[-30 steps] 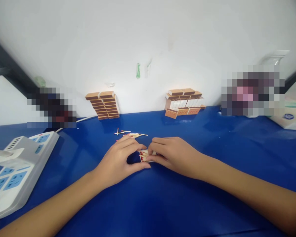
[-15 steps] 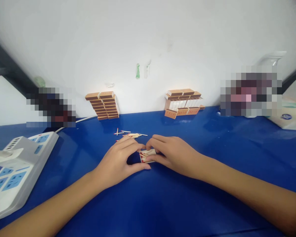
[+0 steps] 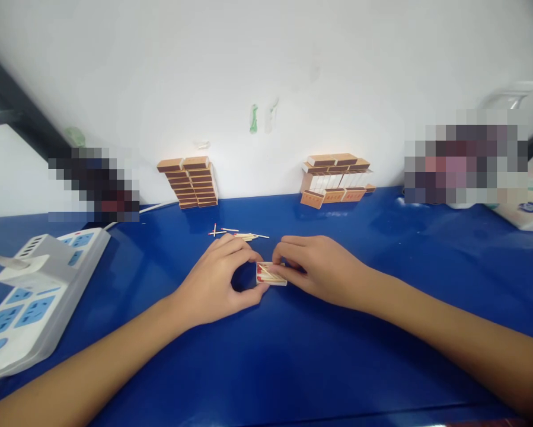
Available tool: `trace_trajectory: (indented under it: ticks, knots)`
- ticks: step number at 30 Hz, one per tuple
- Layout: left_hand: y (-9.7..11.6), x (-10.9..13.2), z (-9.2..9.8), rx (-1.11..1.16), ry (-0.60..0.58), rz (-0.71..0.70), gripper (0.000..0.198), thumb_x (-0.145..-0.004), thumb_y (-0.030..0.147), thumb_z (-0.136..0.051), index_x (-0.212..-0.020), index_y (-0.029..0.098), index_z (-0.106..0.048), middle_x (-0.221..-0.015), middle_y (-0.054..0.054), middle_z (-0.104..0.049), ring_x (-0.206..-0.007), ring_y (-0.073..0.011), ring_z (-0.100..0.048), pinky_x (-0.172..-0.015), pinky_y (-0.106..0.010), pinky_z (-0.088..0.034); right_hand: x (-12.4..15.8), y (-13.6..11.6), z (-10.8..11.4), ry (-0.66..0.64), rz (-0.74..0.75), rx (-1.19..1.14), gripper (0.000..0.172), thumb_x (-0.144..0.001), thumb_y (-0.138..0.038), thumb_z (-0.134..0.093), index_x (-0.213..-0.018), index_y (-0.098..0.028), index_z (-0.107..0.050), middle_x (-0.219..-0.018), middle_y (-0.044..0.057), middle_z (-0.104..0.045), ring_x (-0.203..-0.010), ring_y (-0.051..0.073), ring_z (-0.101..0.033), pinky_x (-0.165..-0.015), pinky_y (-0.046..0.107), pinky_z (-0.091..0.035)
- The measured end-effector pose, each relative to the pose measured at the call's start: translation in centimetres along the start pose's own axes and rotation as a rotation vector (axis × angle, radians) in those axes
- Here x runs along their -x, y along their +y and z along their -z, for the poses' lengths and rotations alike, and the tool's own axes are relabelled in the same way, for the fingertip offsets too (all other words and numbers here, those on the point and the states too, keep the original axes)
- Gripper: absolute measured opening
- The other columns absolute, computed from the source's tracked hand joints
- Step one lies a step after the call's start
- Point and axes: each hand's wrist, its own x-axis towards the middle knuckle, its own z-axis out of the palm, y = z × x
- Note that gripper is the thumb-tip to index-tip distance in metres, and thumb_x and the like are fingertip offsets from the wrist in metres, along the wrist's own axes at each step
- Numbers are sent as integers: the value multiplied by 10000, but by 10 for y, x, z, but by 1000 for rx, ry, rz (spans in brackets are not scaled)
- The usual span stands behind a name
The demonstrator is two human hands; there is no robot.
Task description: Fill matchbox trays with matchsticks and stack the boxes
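A small white matchbox tray (image 3: 273, 283) lies on the blue tabletop between my hands, with several red-tipped matches (image 3: 266, 274) inside it. My left hand (image 3: 224, 273) grips the tray's left end, thumb at the near side and fingers at the far side. Over the right part of the tray, my right hand (image 3: 317, 267) has its thumb and fingers bent together on the matches; which ones it pinches is partly hidden. Just beyond my left fingers, loose matches (image 3: 246, 236) lie scattered on the table.
A stack of matchboxes (image 3: 199, 184) stands against the wall at left. Another matchbox structure (image 3: 337, 181) stands at right. A white power strip (image 3: 39, 302) with a plugged-in adapter lies at far left. Pixelated objects and a tissue pack (image 3: 526, 207) flank the table (image 3: 266, 356).
My left thumb and fingers have closed onto the tray's end. My right fingers have shifted, so more of the tray and its matches shows. The camera view has shifted slightly.
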Motion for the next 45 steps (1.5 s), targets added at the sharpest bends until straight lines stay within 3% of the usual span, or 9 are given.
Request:
trace_trajectory:
  ticks: [5, 10, 14, 20, 24, 30, 35, 45]
  knots:
    - [0, 0, -1, 31, 2, -16, 192, -862, 308, -761, -1005, 213, -675, -1019, -37, -702, -993, -227, -621, -936, -418, -493, -1, -4, 1, -43, -51, -104, 230, -1024, -370, -613, -924, -182, -699, -838, 2, -664, -638, 105, -538, -621, 260, -357]
    - [0, 1, -1, 35, 39, -99, 207, -881, 304, -767, -1032, 205, -668, -1013, -46, -712, -984, -223, -622, -944, -412, -498, -1, -8, 2, -33, -104, -180, 140, -971, -317, -698, -905, -195, -718, -831, -8, -666, -648, 101, -547, -634, 247, -373]
    - [0, 1, -1, 46, 46, -113, 176, -887, 274, -752, -1028, 203, -675, -991, -41, -715, -960, -213, -636, -927, -399, -510, -1, -11, 3, -29, -121, -188, 167, -971, -332, -696, -894, -190, -737, -781, -11, -653, -632, 99, -531, -628, 249, -364]
    - [-1, 2, -3, 12, 29, -67, 421, -874, 320, -758, -1262, 195, -650, -1094, -76, -702, -1074, -250, -632, -999, -440, -501, -3, -15, 8, -116, -250, -305, 235, -947, -370, -697, -796, -195, -740, -636, -39, -605, -561, 92, -494, -553, 250, -325]
    - [0, 2, -2, 24, -41, -49, 216, -914, 364, -719, -1069, 215, -711, -1058, -72, -671, -1025, -238, -613, -949, -425, -515, -5, -16, 9, -120, -308, -299, 198, -902, -370, -757, -800, -201, -749, -654, -38, -624, -565, 90, -509, -546, 244, -320]
    - [2, 2, -2, 56, -11, -60, 231, -885, 385, -759, -992, 205, -661, -1012, -56, -677, -984, -229, -606, -928, -423, -510, -2, -19, 8, -85, -240, -232, 168, -905, -333, -765, -799, -203, -750, -668, -35, -611, -590, 95, -509, -576, 244, -328]
    - [3, 2, -1, 82, 17, -74, 224, -857, 332, -778, -985, 213, -638, -979, -44, -689, -946, -221, -616, -902, -410, -507, -2, -14, 13, -134, -168, -313, 82, -903, -229, -740, -828, -196, -745, -649, -53, -591, -583, 88, -493, -579, 236, -343]
    - [2, 3, -1, 100, -9, -29, 253, -874, 369, -769, -999, 221, -607, -1004, -35, -696, -942, -212, -630, -924, -406, -502, 0, -8, 10, -120, -91, -312, 105, -951, -277, -701, -892, -195, -731, -733, -30, -649, -646, 103, -547, -617, 242, -373]
